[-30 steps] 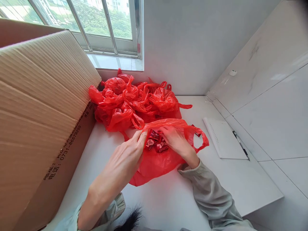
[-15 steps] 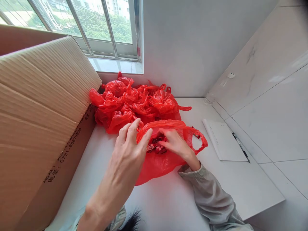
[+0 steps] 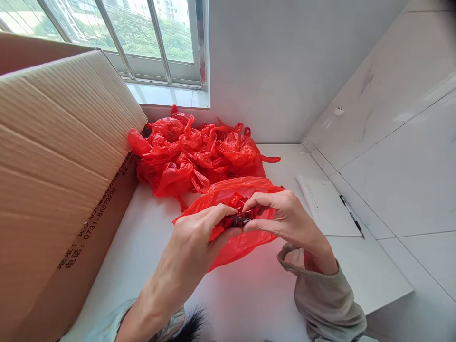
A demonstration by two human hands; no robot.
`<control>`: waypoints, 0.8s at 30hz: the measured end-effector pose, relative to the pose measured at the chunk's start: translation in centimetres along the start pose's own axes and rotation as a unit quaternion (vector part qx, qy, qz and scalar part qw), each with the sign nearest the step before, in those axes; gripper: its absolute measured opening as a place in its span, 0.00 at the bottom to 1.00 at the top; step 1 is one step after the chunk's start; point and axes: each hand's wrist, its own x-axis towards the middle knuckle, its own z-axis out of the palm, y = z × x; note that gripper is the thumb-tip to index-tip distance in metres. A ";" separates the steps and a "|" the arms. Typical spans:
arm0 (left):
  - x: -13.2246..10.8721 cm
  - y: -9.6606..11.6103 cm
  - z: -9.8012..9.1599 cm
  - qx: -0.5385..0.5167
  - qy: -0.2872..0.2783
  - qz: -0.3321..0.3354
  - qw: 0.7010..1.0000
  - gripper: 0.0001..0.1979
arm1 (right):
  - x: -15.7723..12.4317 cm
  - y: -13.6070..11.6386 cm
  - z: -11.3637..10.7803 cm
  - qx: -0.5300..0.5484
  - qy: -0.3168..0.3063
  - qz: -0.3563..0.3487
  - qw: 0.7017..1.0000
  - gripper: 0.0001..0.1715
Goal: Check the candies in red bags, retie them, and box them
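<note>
Between my two hands, over the mouth of an open red plastic bag (image 3: 233,251), is a small dark wrapped candy (image 3: 241,220). My left hand (image 3: 199,232) pinches its left side between thumb and fingers. On the right, my right hand (image 3: 285,216) has thumb and fingertips closed on the other side of it. A small red packet (image 3: 235,198) with gold lettering shows in the bag just behind the fingertips. The hands cover most of the bag's contents.
A heap of knotted red bags (image 3: 199,147) lies against the wall on the white table (image 3: 249,299). A large cardboard box (image 3: 67,142) stands at the left. To the right are a notebook (image 3: 329,209) and a pen (image 3: 352,216).
My right hand has come up out of the bag and my left hand has closed in to meet it. Both now hold the candy, with thumbs nearly touching.
</note>
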 end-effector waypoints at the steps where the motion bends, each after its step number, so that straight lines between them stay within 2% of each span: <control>1: 0.0 0.0 -0.1 -0.007 0.006 -0.002 1.000 0.06 | 0.0 0.0 -0.2 0.021 -0.005 0.006 1.000 0.04; 6: 0.1 -0.4 -0.1 -0.039 0.032 -0.006 0.999 0.06 | 0.1 -0.2 -0.8 0.078 0.005 0.015 0.997 0.08; 11: 0.3 -0.6 -0.4 -0.066 0.046 -0.017 0.997 0.01 | 0.2 -0.2 -0.8 0.060 0.013 -0.009 0.998 0.11; 18: -0.1 -0.9 -0.8 -0.097 0.092 -0.020 0.991 0.02 | 0.1 -0.6 -0.8 0.067 0.064 -0.025 0.995 0.12; 21: -0.2 -0.9 -1.1 -0.053 0.117 0.020 0.992 0.01 | 0.1 -0.6 -0.6 0.083 0.071 -0.033 0.993 0.12; 24: -0.1 -1.1 -1.2 0.034 0.156 0.117 0.980 0.05 | 0.2 -0.3 -0.4 0.126 0.073 -0.009 0.989 0.12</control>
